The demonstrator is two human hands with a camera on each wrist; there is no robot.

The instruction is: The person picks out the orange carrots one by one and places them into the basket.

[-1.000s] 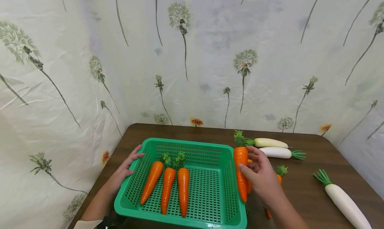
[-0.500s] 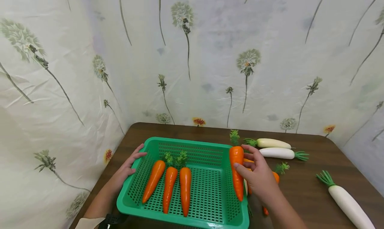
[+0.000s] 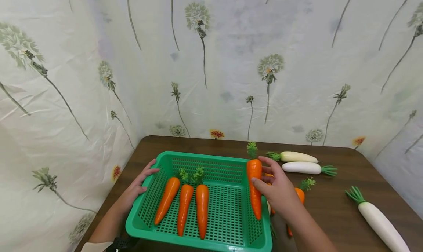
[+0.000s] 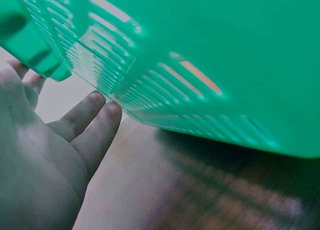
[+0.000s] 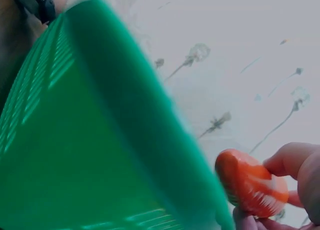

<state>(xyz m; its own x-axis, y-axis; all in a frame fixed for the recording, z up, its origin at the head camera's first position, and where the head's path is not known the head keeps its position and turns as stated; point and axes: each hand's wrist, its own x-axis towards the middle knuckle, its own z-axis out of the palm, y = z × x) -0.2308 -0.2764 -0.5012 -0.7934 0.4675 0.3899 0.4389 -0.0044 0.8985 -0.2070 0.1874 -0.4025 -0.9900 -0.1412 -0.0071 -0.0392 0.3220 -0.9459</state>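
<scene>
My right hand [image 3: 279, 187] grips an orange carrot [image 3: 254, 186] with a green leafy top, thumb on the near side. The carrot is held over the right rim of a green slotted basket [image 3: 211, 247], its tip pointing towards me. In the right wrist view the carrot's [image 5: 250, 185] thick end shows between thumb and fingers, beyond the basket rim. My left hand [image 3: 137, 186] rests at the basket's left rim. In the left wrist view its fingers [image 4: 100, 130] look fairly straight beside the outer wall. Three carrots [image 3: 185, 210] lie side by side inside the basket.
White radishes [image 3: 301, 167] lie at the back right of the brown table [image 3: 337, 204]. One more radish [image 3: 383, 226] lies at the right edge. Another carrot [image 3: 300, 196] lies partly hidden behind my right arm, with further vegetables half hidden beside the basket.
My right hand has carried the gripped carrot leftward, from beside the basket to over its right rim. The left hand, the basket and the three carrots inside have stayed put.
</scene>
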